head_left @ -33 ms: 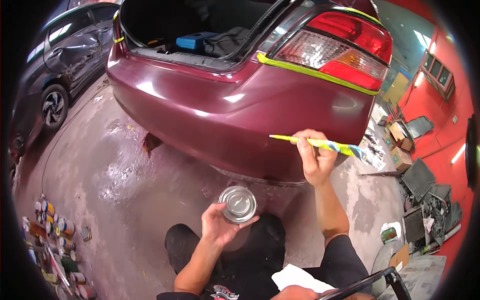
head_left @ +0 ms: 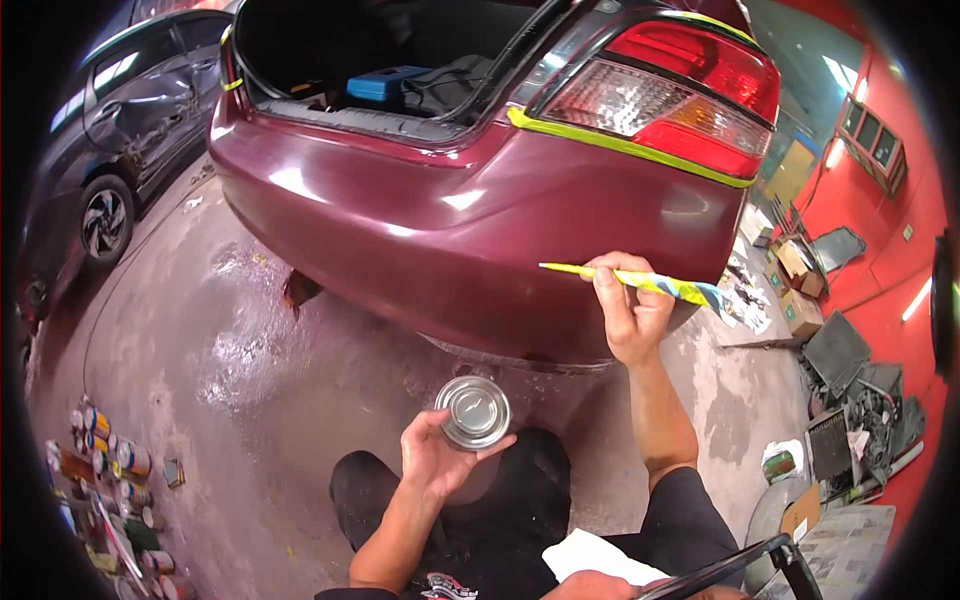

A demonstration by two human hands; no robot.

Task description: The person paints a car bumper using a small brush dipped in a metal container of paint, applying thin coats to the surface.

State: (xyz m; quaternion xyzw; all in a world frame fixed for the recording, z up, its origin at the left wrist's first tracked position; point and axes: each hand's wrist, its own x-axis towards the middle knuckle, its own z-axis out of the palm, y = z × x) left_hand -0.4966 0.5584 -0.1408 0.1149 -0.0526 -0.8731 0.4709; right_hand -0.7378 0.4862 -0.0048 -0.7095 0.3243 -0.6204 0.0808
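A small round silvery dish (head_left: 474,412) rests in my left hand (head_left: 437,456), its fingers curled round the near side of the rim. Whatever it contains is hard to make out. Between the thumb and fingers of my right hand (head_left: 636,315) I pinch a slim tapered stick (head_left: 690,290), yellow-green with blue and white patches. Its pale thin tip points left, in front of the dark red car bumper (head_left: 480,235). Whether the tip touches the paint I cannot tell. Yellow-green masking tape (head_left: 630,150) runs along the lower edge of the tail light (head_left: 660,100).
The open trunk holds a blue case (head_left: 385,83). A dented dark car (head_left: 140,105) stands far left. Several paint cans (head_left: 130,455) sit on the floor at lower left. Boxes (head_left: 800,312) and car parts (head_left: 850,400) line the red wall at right. A black bar (head_left: 720,567) crosses the lower right.
The car and surroundings sit slightly farther left in the picture. Both hands keep the same hold on the dish and the stick.
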